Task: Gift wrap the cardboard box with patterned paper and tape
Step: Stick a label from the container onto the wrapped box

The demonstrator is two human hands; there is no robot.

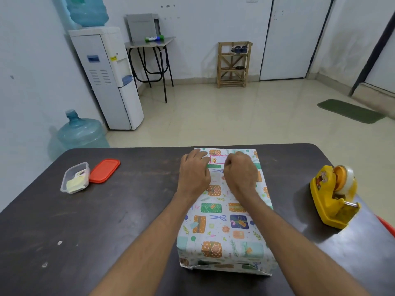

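At centre of dark table (128, 210), box (222, 227) wrapped in patterned paper (237, 251), left hand (193, 171) flat on far top, fingers straight, right hand (240, 174) curled beside pink-edged label (218, 159), pinch unclear, tape dispenser (333, 195) well right.

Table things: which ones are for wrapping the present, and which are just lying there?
For the wrapping: box in patterned paper, the small label on its top, yellow tape dispenser, left hand and right hand, both on the box.

Just lying about for now: clear tub with paper slips inside, red lid beside it.
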